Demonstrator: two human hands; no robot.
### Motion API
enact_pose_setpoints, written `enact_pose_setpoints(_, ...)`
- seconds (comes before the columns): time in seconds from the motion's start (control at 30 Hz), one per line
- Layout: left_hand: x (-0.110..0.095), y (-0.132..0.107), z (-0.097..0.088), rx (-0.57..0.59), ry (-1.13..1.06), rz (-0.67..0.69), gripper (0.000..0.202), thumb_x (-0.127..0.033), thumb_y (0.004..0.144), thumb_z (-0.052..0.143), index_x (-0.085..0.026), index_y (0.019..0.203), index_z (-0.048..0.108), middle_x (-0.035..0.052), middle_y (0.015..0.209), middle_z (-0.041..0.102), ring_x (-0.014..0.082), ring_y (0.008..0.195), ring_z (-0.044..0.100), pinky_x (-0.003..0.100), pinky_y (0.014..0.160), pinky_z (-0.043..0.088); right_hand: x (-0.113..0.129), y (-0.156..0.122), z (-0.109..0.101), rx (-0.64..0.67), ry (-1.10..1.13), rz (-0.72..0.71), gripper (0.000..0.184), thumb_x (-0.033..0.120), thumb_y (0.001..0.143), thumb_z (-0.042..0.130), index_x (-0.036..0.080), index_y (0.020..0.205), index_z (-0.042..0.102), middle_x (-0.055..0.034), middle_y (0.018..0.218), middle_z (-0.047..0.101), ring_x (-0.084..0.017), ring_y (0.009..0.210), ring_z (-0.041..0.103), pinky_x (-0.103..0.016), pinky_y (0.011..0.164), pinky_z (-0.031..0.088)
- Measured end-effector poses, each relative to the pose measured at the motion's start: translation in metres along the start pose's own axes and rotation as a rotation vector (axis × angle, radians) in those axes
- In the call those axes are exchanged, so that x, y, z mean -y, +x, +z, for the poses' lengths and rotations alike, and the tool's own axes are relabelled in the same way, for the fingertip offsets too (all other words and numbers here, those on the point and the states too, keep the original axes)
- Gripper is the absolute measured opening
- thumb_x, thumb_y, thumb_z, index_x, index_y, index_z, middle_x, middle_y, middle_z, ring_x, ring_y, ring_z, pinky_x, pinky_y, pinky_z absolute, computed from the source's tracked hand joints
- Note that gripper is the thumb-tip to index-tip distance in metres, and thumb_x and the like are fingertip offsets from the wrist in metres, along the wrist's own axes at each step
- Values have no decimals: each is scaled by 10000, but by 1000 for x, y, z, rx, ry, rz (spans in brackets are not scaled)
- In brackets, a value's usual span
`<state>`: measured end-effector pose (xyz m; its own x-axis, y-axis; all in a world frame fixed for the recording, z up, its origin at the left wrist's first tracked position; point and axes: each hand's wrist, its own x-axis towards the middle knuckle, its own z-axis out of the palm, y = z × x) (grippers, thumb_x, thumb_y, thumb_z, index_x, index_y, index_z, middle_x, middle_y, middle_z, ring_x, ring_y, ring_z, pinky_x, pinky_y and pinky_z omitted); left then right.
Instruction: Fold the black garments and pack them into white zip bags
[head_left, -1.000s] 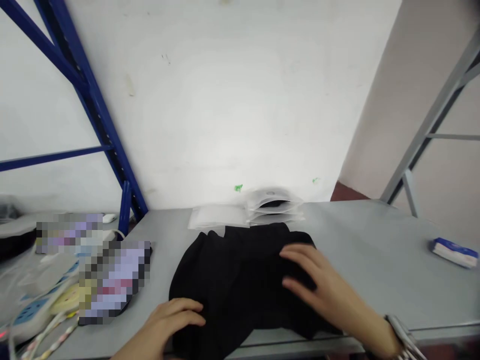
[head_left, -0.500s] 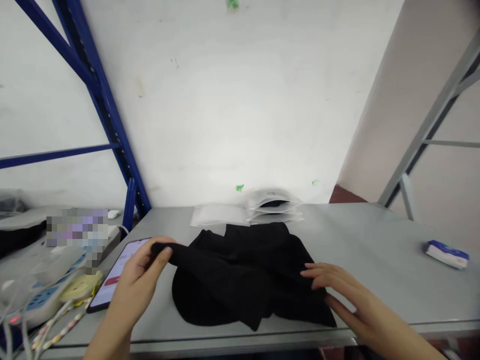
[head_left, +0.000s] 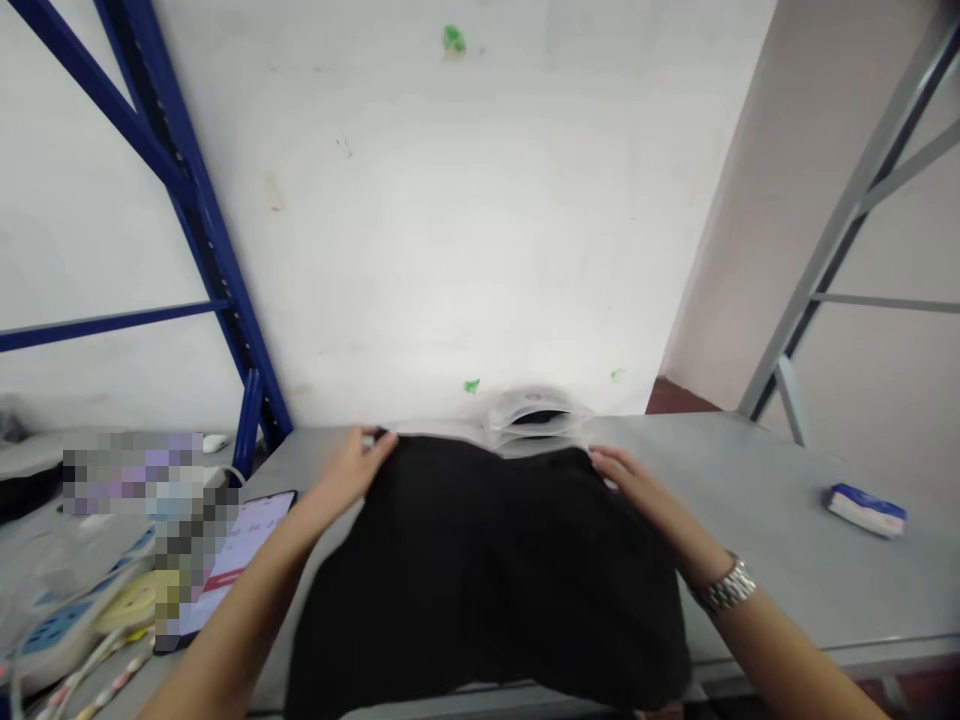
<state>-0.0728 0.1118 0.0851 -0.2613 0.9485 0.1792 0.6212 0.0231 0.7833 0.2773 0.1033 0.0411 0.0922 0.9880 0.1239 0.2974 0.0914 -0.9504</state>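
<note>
A black garment, shaped like a pair of shorts (head_left: pixel 480 570), hangs spread between my hands, its lower part reaching over the table's front edge. My left hand (head_left: pixel 356 465) pinches its upper left corner between thumb and fingers. At the upper right corner, my right hand (head_left: pixel 619 470) has its fingers closed on the cloth; the thumb is hidden. The top edge runs nearly straight, dipping slightly in the middle. Just behind it lie clear plastic bags (head_left: pixel 536 408) in a stack, with something black inside.
On the grey table (head_left: pixel 772 540), a tissue pack (head_left: pixel 866 510) lies to the right. To the left are a phone (head_left: pixel 251 545) with its screen lit, a power strip (head_left: pixel 67 625) and cables. A blue metal frame (head_left: pixel 217 240) rises at the left, before a white wall.
The shorts were bunched on the table; now they are lifted and spread out. Both hands moved away from me to the top corners, and my right hand has closed on the cloth.
</note>
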Motion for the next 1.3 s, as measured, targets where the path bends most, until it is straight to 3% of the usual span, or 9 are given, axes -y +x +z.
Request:
enact_pose_setpoints(0.1, 32, -7, 25, 243, 0, -28, 691, -519, 682, 603, -111, 1226, 482, -25, 593, 575, 168, 429, 557, 278, 390, 472, -28, -10, 3, 151, 139, 240, 645, 539, 797, 553, 223, 1334, 384, -104, 1160, 656, -254, 990, 661, -387, 879, 518)
enact_pose_setpoints(0.2, 51, -15, 38, 335, 12, 11, 534, -406, 646, 633, -203, 1137, 577, -32, 684, 567, 125, 432, 530, 257, 406, 474, -42, -20, 1, 243, 94, 173, 805, 367, 728, 676, 245, 1412, 269, -100, 1256, 601, -254, 1086, 613, -431, 969, 463)
enact_pose_setpoints(0.37, 43, -8, 29, 274, 47, 106, 325, -302, 693, 541, -217, 982, 663, 37, 886, 642, 204, 772, 627, 344, 760, 504, -36, -9, -2, 196, -92, -163, 493, 175, 713, 585, 281, 1194, 588, -18, 1296, 580, -246, 1228, 496, -454, 1093, 309)
enact_pose_setpoints(0.57, 40, -14, 15, 256, 75, 174, 344, -245, 686, 505, -266, 977, 686, 29, 1119, 661, 265, 1064, 583, 414, 997, 381, -41, 6, 5, 223, -237, -113, 433, 192, 732, 550, 262, 1150, 632, -35, 1207, 641, -259, 1136, 568, -466, 1032, 380)
enact_pose_setpoints(0.8, 63, -14, 28, 312, 28, 126, 375, -190, 616, 547, -236, 942, 727, 72, 1137, 675, 295, 1117, 578, 432, 1008, 391, -61, 4, 8, 269, -351, -150, 480, 159, 751, 509, 255, 1214, 589, -44, 1279, 587, -238, 1199, 519, -448, 1071, 342)
enact_pose_setpoints(0.9, 46, -15, 15, 329, -40, 96, 412, -236, 678, 550, -214, 1066, 687, 76, 1151, 671, 272, 1076, 611, 398, 958, 446, -57, 5, 8, 273, -362, -211, 454, 144, 768, 475, 258, 1189, 602, -51, 1252, 590, -240, 1176, 528, -460, 1066, 349)
enact_pose_setpoints(1.07, -9, -45, -17, 387, -542, -33, 572, -326, 766, 615, -217, 1316, 503, 42, 891, 735, 220, 874, 682, 314, 784, 532, -21, -21, 25, -26, -255, -332, 379, 343, 829, 545, 232, 1190, 580, -114, 1347, 475, -300, 1272, 407, -534, 1088, 276)
enact_pose_setpoints(1.2, -53, -96, -2, 599, -511, 155, 473, -282, 850, 540, -309, 1319, 492, 23, 978, 713, 176, 790, 683, 295, 712, 548, 32, -64, 50, 545, 362, -188, 726, 497, 756, 654, 355, 1389, 328, -66, 1420, 425, -274, 1194, 512, -465, 958, 456)
enact_pose_setpoints(1.3, -69, -131, 22, 731, -379, 450, 406, -125, 817, 516, -292, 1174, 614, 23, 1267, 599, 192, 1093, 593, 315, 923, 482, 54, -78, 65, 438, 493, -8, 563, 456, 673, 748, 291, 1180, 568, -52, 1131, 653, -261, 1040, 605, -400, 889, 498)
